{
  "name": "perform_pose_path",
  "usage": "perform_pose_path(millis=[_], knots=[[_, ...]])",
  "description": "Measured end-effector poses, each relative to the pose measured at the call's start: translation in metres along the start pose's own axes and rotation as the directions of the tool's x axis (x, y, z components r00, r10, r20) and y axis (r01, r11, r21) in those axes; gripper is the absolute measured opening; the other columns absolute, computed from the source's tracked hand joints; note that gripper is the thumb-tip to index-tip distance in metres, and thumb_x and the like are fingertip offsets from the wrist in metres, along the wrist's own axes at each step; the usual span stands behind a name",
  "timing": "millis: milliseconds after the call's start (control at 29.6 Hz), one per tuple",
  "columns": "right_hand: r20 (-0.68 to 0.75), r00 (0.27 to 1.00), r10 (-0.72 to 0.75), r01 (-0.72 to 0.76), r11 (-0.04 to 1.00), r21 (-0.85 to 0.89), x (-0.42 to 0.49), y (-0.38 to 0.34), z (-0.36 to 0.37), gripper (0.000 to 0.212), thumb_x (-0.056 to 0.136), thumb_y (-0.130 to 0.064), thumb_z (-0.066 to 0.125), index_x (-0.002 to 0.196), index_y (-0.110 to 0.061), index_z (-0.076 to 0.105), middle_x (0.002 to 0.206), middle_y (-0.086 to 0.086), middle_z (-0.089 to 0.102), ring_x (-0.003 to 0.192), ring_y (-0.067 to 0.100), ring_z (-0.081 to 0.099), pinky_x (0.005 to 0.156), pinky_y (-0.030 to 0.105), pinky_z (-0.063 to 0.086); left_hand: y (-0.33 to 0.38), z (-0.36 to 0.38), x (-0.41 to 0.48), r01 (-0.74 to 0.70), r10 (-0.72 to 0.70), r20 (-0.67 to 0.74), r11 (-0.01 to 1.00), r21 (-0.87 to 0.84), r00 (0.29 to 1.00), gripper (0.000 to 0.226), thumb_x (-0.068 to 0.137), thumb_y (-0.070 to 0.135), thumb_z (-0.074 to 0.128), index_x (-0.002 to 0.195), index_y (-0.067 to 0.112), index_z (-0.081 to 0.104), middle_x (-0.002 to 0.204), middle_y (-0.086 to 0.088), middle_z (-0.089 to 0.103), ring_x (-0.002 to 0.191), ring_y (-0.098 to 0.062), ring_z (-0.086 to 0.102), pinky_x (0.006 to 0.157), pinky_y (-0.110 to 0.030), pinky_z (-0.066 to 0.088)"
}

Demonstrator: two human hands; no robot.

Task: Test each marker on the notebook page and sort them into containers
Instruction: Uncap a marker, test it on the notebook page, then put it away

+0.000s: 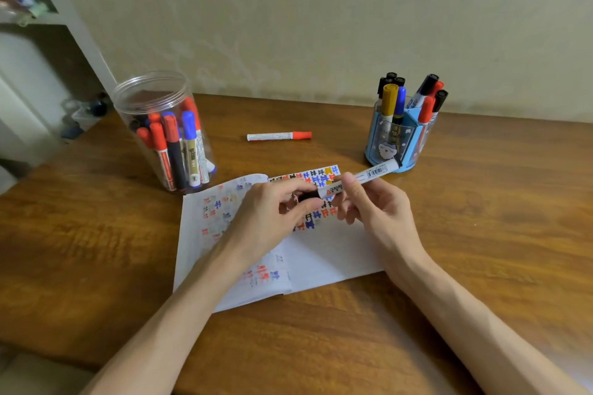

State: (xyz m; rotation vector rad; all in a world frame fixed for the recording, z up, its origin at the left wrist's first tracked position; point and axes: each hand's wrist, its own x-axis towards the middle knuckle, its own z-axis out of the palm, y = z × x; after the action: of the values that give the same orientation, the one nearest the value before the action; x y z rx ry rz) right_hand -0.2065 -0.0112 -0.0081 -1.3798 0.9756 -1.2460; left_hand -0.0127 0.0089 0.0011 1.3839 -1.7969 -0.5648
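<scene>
Head view: a white-barrelled marker [369,174] is being held in both hands just above the open notebook [337,253], which is lying on the wooden surface [481,202]. Its long axis is being held at a slant. It is running from the near left, where the black cap [308,196] is being pinched by the curled fingers of the left hand [272,212], to the far right, where the tail end is pointing toward the blue holder [394,141]. The barrel is being gripped between thumb and fingers by the right hand [375,202], just right of the cap, so the two hands are being brought nearly together across the joint. No gap is being shown between cap and barrel (whether the cap is being seated or loosened cannot be told).

The coming move is being judged to turn on that axis. The cap would have to be drawn straight along it, toward the near left, with the barrel steadied by the right hand; a sideways pull would likely be wasted.

The marked page is lying directly beneath, with bare paper toward the near right, closer to the right hand. A clear jar [160,125] of markers is standing far left, nearer the left hand. The blue holder is standing far right, nearer the right hand, and a red marker [279,136] is lying alone on the surface between them.
</scene>
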Motion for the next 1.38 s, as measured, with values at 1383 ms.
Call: perform_pose_path(millis=[1383], knots=[[0.028, 0.999, -0.017, 0.027, 0.922, -0.385, 0.009, 0.020, -0.003, 0.008, 0.095, -0.025, 0.076, 0.093, -0.017, 0.077, 0.089, -0.007, 0.079, 0.080, 0.005, 0.075, 0.068, 0.021, 0.058, -0.016, -0.022, -0.002, 0.037, -0.039, 0.016, 0.994, 0.104, 0.999, 0.014, 0.099, 0.037, 0.062, 0.112, 0.040, 0.059, 0.104, 0.030, 0.059, 0.103, 0.010, 0.060, 0.074, -0.008, 0.052]])
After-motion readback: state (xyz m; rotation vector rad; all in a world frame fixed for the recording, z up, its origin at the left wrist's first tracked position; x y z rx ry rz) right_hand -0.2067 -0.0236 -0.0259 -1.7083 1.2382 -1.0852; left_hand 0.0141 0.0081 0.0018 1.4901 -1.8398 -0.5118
